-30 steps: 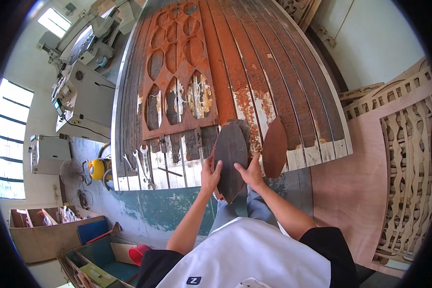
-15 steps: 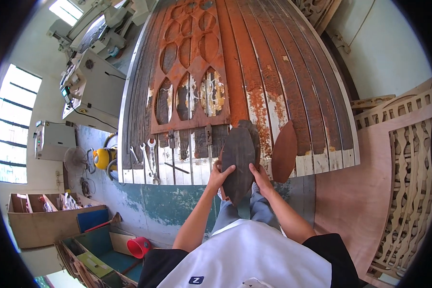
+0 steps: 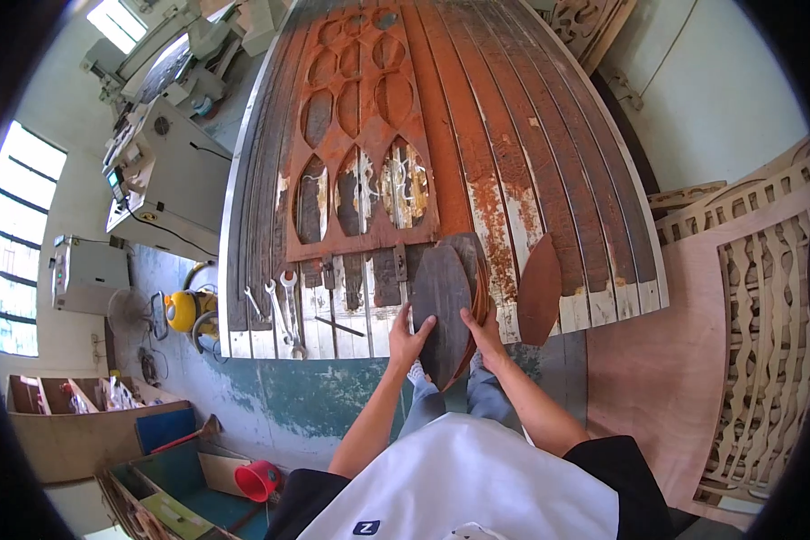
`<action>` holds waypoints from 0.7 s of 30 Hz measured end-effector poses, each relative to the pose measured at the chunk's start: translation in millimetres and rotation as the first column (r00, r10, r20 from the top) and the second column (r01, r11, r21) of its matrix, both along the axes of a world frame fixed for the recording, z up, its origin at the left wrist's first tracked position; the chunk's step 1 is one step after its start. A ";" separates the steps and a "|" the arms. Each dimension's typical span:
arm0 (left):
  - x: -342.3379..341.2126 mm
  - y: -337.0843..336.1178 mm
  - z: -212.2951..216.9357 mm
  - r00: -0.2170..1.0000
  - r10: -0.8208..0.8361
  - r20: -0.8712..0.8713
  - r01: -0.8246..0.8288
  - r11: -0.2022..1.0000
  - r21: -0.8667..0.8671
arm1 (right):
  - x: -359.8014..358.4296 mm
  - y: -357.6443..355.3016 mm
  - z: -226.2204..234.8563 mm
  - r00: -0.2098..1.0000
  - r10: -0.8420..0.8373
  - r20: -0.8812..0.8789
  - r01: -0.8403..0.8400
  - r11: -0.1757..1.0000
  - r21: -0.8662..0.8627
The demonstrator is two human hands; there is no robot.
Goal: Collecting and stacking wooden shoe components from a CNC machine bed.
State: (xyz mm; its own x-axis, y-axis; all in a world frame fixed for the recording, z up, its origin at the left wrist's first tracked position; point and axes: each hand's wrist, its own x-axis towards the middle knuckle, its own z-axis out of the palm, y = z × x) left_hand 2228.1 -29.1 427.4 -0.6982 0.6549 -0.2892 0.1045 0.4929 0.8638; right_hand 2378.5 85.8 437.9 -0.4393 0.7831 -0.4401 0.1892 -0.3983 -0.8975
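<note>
Hands, left hand (image 3: 409, 335) and right hand (image 3: 482, 331), grasp stacked oval wooden cutouts (image 3: 443, 306).

The oval cutouts (image 3: 445, 310) are thin wood, dark and matt. They rest on the slatted table (image 3: 549, 162), whose boards look rough, their rust-red paint flaking to pale wood. On it, the carved panel (image 3: 360, 144) is matt reddish-brown board. At its near edge, the wrenches (image 3: 279, 301) are bright, smooth metal.
</note>
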 end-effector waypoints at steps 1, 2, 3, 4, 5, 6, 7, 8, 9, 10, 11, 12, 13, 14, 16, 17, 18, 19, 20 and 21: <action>3.6 3.8 7.7 0.953 0.038 0.301 -0.053 0.998 0.041 | 4.7 -5.1 -4.1 1.000 -0.011 0.005 0.011 1.000 0.006; 3.6 4.8 10.3 0.953 0.031 0.302 -0.048 0.998 0.049 | 5.1 -8.2 -3.0 0.987 -0.147 -0.064 0.141 0.986 -0.091; 4.1 4.3 13.2 0.964 0.029 0.265 -0.052 0.995 0.080 | 4.6 -8.1 -2.4 0.951 -0.285 -0.120 0.259 0.946 -0.195; 2.9 5.0 15.7 0.973 0.028 0.228 -0.055 0.992 0.111 | 6.2 -4.1 -1.6 0.950 -0.289 -0.122 0.263 0.946 -0.187; -1.3 2.6 14.9 0.966 0.027 0.256 -0.062 0.990 0.130 | 9.5 -1.3 6.7 0.965 -0.218 -0.144 0.169 0.941 -0.294; -8.3 -3.5 3.0 0.966 0.033 0.255 -0.069 0.988 0.135 | 8.2 -0.4 13.6 0.974 -0.142 -0.178 0.061 0.917 -0.395; -16.5 -8.7 -8.8 0.992 0.048 0.120 -0.071 0.979 0.194 | -3.2 -2.9 8.3 0.996 -0.021 -0.092 0.003 0.982 -0.191; -23.5 -15.9 -20.0 0.997 0.070 -0.012 -0.064 0.967 0.245 | -14.2 -4.6 19.7 0.996 -0.013 -0.089 -0.005 0.982 -0.190; -25.0 -12.1 -2.3 0.979 0.078 -0.187 -0.037 0.976 0.215 | -19.4 0.6 38.5 0.998 0.061 -0.022 -0.062 0.996 -0.068; -23.4 -5.2 18.6 0.968 0.139 -0.209 -0.085 0.965 0.249 | -23.4 3.4 51.2 0.990 0.130 0.051 -0.132 0.990 0.050; -36.6 -12.0 8.0 0.923 0.021 -0.384 0.075 0.970 0.233 | -31.8 -1.1 37.3 0.965 0.101 0.244 -0.163 0.954 0.250; -48.9 -19.5 -0.8 0.837 -0.092 -0.540 0.223 0.957 0.183 | -37.4 -4.6 34.9 0.963 0.113 0.243 -0.175 0.952 0.250; -54.5 -27.5 -9.7 0.837 -0.080 -0.541 0.210 0.960 0.183 | -42.1 -8.2 32.5 0.903 0.086 0.421 -0.226 0.928 0.295; -59.7 -24.7 -5.0 0.965 -0.044 -0.258 0.082 0.987 0.140 | -46.0 -7.1 26.2 0.812 0.031 0.583 -0.274 0.902 0.334; -66.0 -20.8 4.2 0.998 0.029 0.047 -0.032 0.998 0.063 | -45.8 -13.0 15.1 0.862 0.000 0.506 -0.236 0.885 0.402; -57.7 -12.9 32.7 0.997 -0.079 -0.005 0.079 0.996 -0.038 | -42.9 -16.1 14.5 0.885 -0.026 0.465 -0.209 0.870 0.446; -51.3 -14.9 51.6 0.984 -0.170 -0.055 0.161 0.976 -0.147 | -45.0 -24.4 20.3 0.910 -0.028 0.414 -0.195 0.851 0.487; -47.0 -22.7 48.4 0.956 -0.188 -0.226 0.156 0.976 -0.152 | -52.8 -29.1 29.0 0.928 0.048 0.371 -0.222 0.869 0.443; -47.9 -24.0 50.2 0.957 -0.187 -0.222 0.156 0.976 -0.152 | -55.3 -31.8 23.6 0.926 0.048 0.374 -0.223 0.869 0.442; -50.7 -23.6 52.6 0.948 -0.207 -0.242 0.154 0.963 -0.221 | -59.2 -32.9 14.6 0.933 0.066 0.353 -0.238 0.849 0.471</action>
